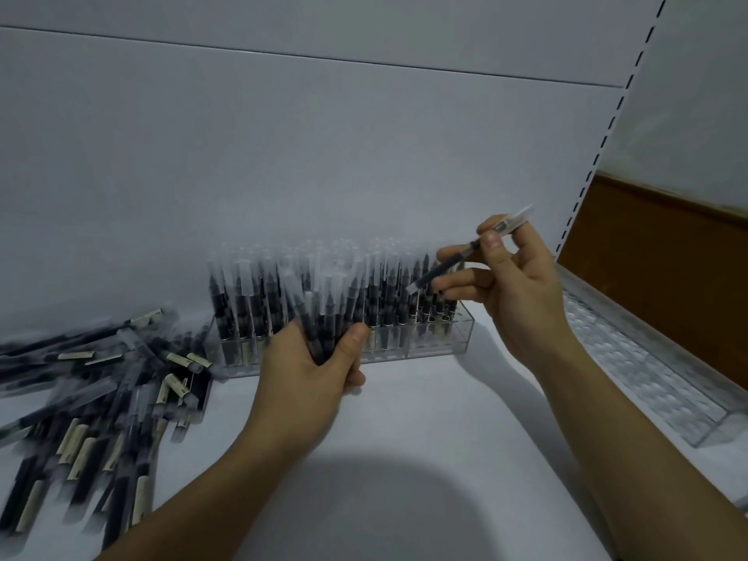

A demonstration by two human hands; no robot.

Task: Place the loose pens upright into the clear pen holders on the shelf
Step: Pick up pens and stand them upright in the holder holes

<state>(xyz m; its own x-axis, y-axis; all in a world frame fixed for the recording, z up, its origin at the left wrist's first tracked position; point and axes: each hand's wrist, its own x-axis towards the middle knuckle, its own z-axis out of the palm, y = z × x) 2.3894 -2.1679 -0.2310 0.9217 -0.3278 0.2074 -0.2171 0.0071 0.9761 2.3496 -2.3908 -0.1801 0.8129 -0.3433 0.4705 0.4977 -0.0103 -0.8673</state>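
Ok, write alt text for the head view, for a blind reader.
The right-hand grip pinches one pen, tilted, above the right end of a nearly full clear pen holder, while the left-hand grip holds a bundle of pens in front of it. Loose pens lie heaped at left; an empty clear holder sits at right.

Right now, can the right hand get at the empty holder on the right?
Probably yes. The right hand, pinching one pen, is raised close to the empty holder, which lies open-topped just to its right. Nothing shows between them.
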